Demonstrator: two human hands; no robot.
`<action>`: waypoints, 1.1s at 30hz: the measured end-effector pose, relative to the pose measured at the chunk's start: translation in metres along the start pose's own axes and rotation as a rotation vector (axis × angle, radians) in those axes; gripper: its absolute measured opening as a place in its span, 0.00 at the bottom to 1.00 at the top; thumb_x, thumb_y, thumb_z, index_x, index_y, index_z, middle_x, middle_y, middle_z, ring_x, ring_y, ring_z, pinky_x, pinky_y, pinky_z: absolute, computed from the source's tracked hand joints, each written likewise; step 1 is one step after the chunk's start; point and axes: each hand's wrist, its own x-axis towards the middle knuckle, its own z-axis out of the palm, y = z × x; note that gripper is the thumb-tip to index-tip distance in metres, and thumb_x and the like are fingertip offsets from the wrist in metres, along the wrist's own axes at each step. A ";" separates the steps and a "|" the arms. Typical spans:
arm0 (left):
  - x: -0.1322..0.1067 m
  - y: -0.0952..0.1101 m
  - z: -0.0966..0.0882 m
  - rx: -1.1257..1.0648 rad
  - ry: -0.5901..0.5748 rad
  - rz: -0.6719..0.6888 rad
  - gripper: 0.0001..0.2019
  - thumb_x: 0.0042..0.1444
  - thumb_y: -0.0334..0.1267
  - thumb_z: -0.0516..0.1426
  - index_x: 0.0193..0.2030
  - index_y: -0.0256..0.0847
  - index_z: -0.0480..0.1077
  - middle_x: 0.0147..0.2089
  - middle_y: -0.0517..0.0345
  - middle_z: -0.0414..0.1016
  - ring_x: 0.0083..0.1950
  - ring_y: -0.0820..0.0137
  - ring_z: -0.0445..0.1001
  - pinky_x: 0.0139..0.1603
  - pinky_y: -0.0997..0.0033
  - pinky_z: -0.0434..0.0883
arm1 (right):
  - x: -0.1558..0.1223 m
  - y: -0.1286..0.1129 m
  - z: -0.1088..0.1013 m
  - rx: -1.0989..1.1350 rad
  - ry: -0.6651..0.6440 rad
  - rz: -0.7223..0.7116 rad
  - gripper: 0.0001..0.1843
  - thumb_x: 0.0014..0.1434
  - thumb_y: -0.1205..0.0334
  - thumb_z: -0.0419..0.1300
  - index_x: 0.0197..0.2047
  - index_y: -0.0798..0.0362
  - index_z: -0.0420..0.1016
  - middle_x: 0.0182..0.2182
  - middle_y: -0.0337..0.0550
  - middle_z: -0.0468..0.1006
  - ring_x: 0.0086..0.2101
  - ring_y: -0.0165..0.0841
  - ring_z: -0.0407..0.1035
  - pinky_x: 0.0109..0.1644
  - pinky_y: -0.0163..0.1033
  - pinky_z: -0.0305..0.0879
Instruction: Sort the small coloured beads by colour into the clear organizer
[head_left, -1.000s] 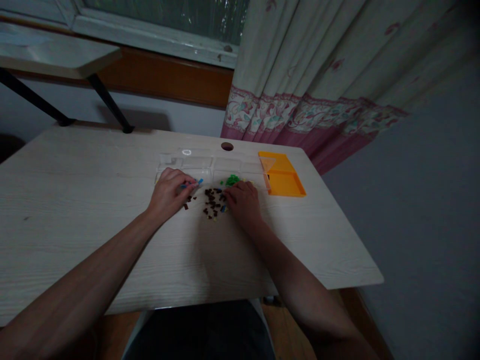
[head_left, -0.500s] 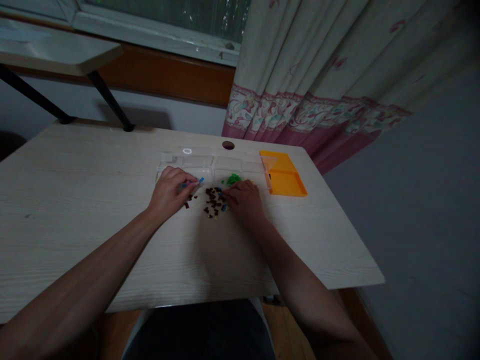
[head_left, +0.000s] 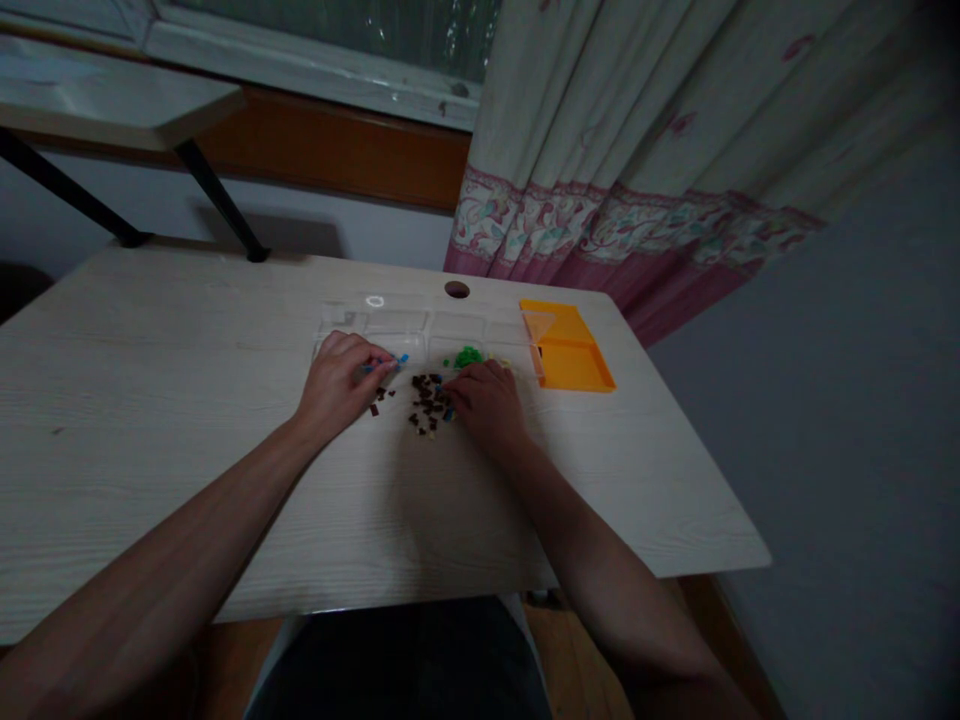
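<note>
My left hand (head_left: pixel 341 380) rests on the table with thumb and fingers drawn together. Small blue pieces (head_left: pixel 403 358) show at its fingertips and just beyond them; whether any are gripped is unclear. A few dark brown pieces (head_left: pixel 375 409) lie below that thumb. My right hand (head_left: pixel 491 400) is closed at the right side of a loose pile of small brown pieces (head_left: pixel 427 392), which has some blue and pale bits mixed in. Its fingertips touch the pile, and anything between them is too small to name. Small green pieces (head_left: pixel 468 356) are heaped just behind this hand.
Behind both hands lies a clear plastic compartment tray (head_left: pixel 395 322). An open orange case (head_left: pixel 577 365) stands at its right, partly overlapped by clear plastic. The pale wooden table (head_left: pixel 187 400) has a round hole (head_left: pixel 457 290) near its back edge. A raised shelf (head_left: pixel 112 100) is at back left.
Both hands stay almost in place. The right fingers have shifted very slightly at the brown pile.
</note>
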 end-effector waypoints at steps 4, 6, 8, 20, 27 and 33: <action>0.000 0.000 -0.001 0.033 0.020 -0.014 0.08 0.63 0.43 0.59 0.38 0.44 0.76 0.36 0.56 0.77 0.43 0.63 0.70 0.52 0.56 0.66 | 0.000 0.000 -0.001 0.008 0.018 -0.003 0.08 0.64 0.60 0.61 0.39 0.46 0.83 0.40 0.44 0.79 0.46 0.41 0.67 0.51 0.46 0.58; -0.001 -0.002 -0.002 0.070 0.058 -0.052 0.08 0.63 0.44 0.59 0.38 0.45 0.76 0.37 0.55 0.76 0.44 0.61 0.70 0.53 0.54 0.65 | 0.000 0.001 -0.001 0.023 0.020 0.004 0.08 0.64 0.61 0.61 0.39 0.46 0.83 0.40 0.44 0.79 0.46 0.41 0.67 0.51 0.46 0.58; -0.001 -0.005 -0.003 0.110 0.117 -0.098 0.08 0.62 0.45 0.59 0.38 0.45 0.76 0.38 0.54 0.75 0.46 0.60 0.69 0.54 0.52 0.65 | 0.000 0.001 -0.001 0.045 0.022 0.019 0.08 0.64 0.61 0.61 0.39 0.47 0.83 0.40 0.44 0.79 0.46 0.41 0.67 0.51 0.46 0.58; -0.003 -0.018 0.001 0.140 0.167 -0.168 0.10 0.60 0.46 0.60 0.36 0.42 0.77 0.37 0.52 0.72 0.47 0.59 0.66 0.57 0.52 0.63 | 0.003 0.005 0.004 0.196 0.073 0.034 0.08 0.64 0.62 0.61 0.39 0.50 0.83 0.37 0.44 0.80 0.43 0.37 0.70 0.54 0.44 0.60; -0.003 -0.023 0.003 0.162 0.173 -0.145 0.12 0.62 0.46 0.58 0.38 0.42 0.78 0.37 0.51 0.72 0.46 0.59 0.67 0.55 0.51 0.64 | 0.004 0.003 0.004 0.253 0.115 0.063 0.07 0.62 0.63 0.62 0.38 0.49 0.84 0.36 0.44 0.81 0.41 0.37 0.72 0.52 0.43 0.64; -0.002 -0.012 0.000 0.110 0.080 -0.084 0.11 0.63 0.45 0.57 0.42 0.44 0.79 0.39 0.51 0.73 0.47 0.58 0.67 0.55 0.51 0.65 | 0.005 0.000 0.002 0.357 0.111 0.098 0.06 0.61 0.63 0.64 0.38 0.50 0.84 0.36 0.45 0.81 0.42 0.36 0.73 0.51 0.42 0.67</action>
